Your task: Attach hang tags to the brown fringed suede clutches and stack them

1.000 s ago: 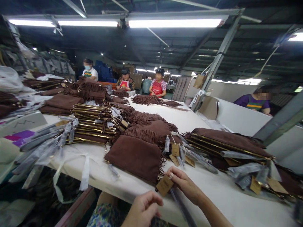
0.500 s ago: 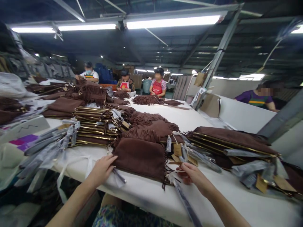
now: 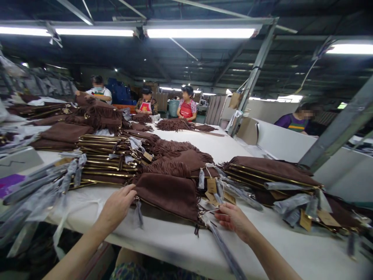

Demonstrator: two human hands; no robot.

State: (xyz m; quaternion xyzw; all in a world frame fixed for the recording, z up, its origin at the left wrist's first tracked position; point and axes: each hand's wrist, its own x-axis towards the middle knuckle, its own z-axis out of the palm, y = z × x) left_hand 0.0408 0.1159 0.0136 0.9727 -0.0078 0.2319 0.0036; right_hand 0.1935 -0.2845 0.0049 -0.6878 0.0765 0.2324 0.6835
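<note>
A dark brown suede-like bag (image 3: pixel 169 194) with a gold zip edge lies near the table's front edge, its left end slightly raised. My left hand (image 3: pixel 119 206) is closed on that bag's upper left corner, the thumb hidden. A plastic-wrapped zip pull (image 3: pixel 139 213) dangles just beside it. Off the bag's right end, my right hand (image 3: pixel 234 221) pinches a thin white cord (image 3: pixel 209 211) that runs to the bag's metal ring. Under this hand a plastic-wrapped strap (image 3: pixel 223 245) slants toward the table edge. Brown paper tags (image 3: pixel 211 186) lie just beyond the fingers.
Gold-edged bags are stacked at left (image 3: pixel 107 155) and right (image 3: pixel 268 171). Fringed bags (image 3: pixel 167 169) lie behind the held one. Wrapped straps (image 3: pixel 43 190) hang over the left edge. A metal post (image 3: pixel 340 124) stands at right. Several co-workers are farther back.
The view has swung a little to the right. My left hand has raised the bag's left end slightly, and the zip pull now hangs straighter. My right hand stays by the cord.
</note>
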